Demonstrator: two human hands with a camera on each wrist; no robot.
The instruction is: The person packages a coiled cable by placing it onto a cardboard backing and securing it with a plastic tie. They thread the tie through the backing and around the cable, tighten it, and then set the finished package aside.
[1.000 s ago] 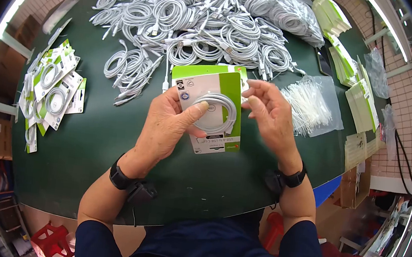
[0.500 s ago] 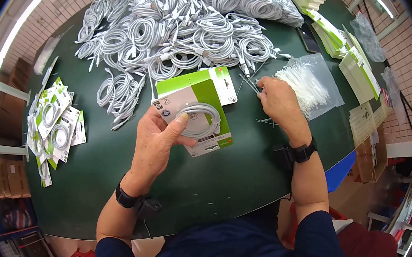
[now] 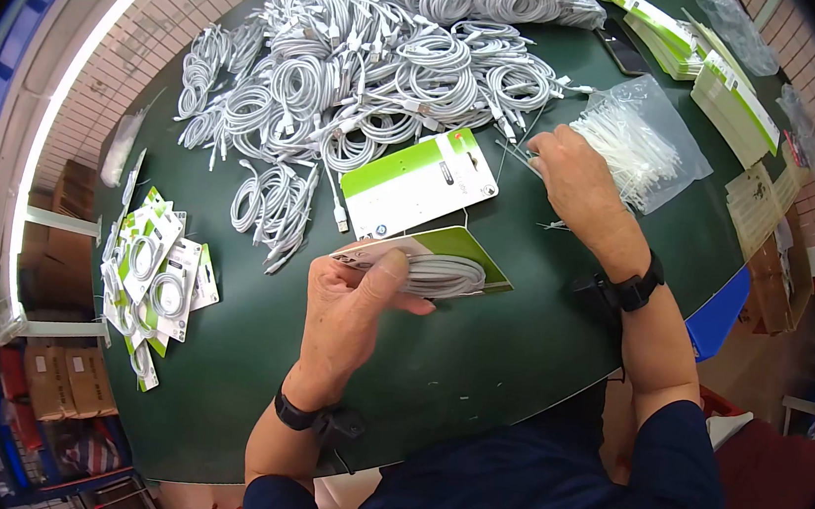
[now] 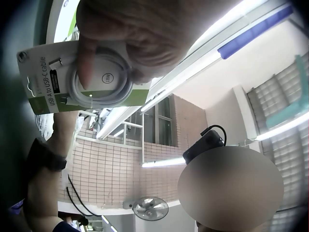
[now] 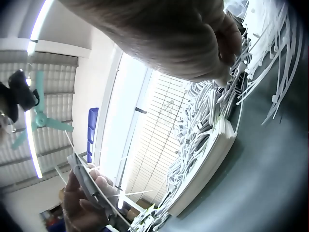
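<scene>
My left hand [image 3: 347,313] pinches a green-and-white card [image 3: 492,255] with a coiled white cable [image 3: 450,277] on it, tilted nearly edge-on in the head view. The left wrist view shows the coil [image 4: 99,102] on the card's printed face, thumb and fingers around the card [image 4: 38,77]. Just beyond it, a stack of similar cards [image 3: 419,191] lies on the table. My right hand [image 3: 588,194] is down at a few loose cable ties [image 3: 514,154], fingers bent; whether it grips one is hidden, also in the right wrist view, where the hand [image 5: 169,41] covers its fingertips.
Coiled cables [image 3: 347,69] are heaped at the table's back. White cable ties [image 3: 627,148] lie on a plastic bag at the right, near a phone [image 3: 624,51] and stacked cards [image 3: 736,105]. Cards with cables [image 3: 162,278] are piled on the left.
My right hand has moved away from the held card, right to the loose cable ties. My left hand has tilted its card from face-on to nearly edge-on, and the card stack behind is more exposed.
</scene>
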